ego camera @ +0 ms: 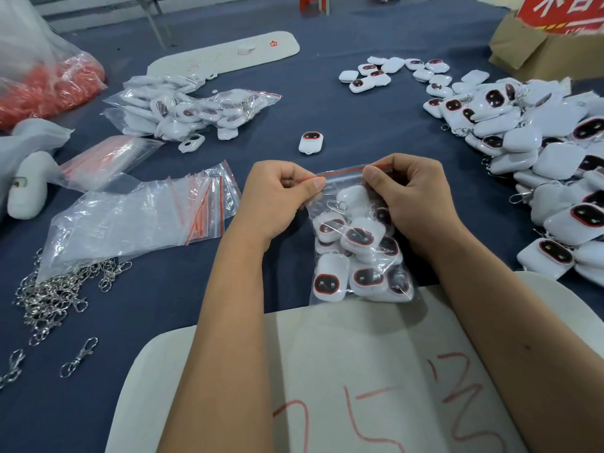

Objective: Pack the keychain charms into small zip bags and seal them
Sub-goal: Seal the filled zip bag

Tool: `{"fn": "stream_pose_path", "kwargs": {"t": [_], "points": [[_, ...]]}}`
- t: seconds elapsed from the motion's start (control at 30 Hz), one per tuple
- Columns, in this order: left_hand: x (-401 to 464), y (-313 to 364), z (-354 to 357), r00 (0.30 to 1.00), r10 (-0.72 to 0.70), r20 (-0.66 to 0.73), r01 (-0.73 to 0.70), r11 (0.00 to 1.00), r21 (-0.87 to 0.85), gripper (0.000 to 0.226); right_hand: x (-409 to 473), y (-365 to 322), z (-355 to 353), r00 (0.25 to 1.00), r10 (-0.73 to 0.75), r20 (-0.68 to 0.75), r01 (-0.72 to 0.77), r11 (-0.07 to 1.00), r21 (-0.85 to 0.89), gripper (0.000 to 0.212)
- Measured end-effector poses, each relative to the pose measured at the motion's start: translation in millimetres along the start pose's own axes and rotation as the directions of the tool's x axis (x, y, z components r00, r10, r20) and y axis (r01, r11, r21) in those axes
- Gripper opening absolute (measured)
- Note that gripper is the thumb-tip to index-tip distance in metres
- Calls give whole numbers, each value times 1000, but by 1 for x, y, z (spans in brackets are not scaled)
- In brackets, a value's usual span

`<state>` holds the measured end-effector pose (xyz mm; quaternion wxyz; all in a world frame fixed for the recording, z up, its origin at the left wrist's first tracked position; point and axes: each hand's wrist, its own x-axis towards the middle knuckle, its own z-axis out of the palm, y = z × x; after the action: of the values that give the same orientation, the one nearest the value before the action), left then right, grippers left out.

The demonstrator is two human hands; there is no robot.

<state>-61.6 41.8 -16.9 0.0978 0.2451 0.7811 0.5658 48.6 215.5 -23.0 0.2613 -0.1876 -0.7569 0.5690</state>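
Cardboard box (536, 50) at far right is cut off by the frame, its red sign only partly readable. Across the blue counter (343, 119) lie a heap of loose charms (539, 158), empty zip bags (137, 217) and metal clasps (55, 295). A filled bag (356, 256) stands lengthwise away from the person, red seal farthest; left hand (277, 197) and right hand (415, 194) pinch that strip.

Both bare forearms are reaching forward side by side. The left hand (277, 194) and right hand (408, 194) are curling their fingers, thumbs pressing against forefingers, pinching the zip bag (356, 256) top between them.
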Motion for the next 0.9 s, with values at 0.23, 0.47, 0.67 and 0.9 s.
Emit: {"fn": "stream_pose_path", "kwargs": {"t": [0.23, 0.47, 0.67, 0.9], "points": [[-1, 1, 0, 1000, -17, -3, 17, 997, -71, 14, -1, 0, 0, 1000, 11, -8, -11, 999, 45, 18], [-1, 1, -5, 994, -107, -4, 105, 983, -148, 4, 1, 2, -2, 999, 39, -26, -37, 995, 90, 19], [-1, 1, -3, 996, -80, -38, 75, 990, -119, 11, 2, 4, -2, 999, 33, -13, -32, 995, 96, 19], [1, -2, -5, 998, -41, -46, 35, 990, -139, 12, 1, 3, -3, 999, 33, -3, -32, 992, 119, 22]]}}
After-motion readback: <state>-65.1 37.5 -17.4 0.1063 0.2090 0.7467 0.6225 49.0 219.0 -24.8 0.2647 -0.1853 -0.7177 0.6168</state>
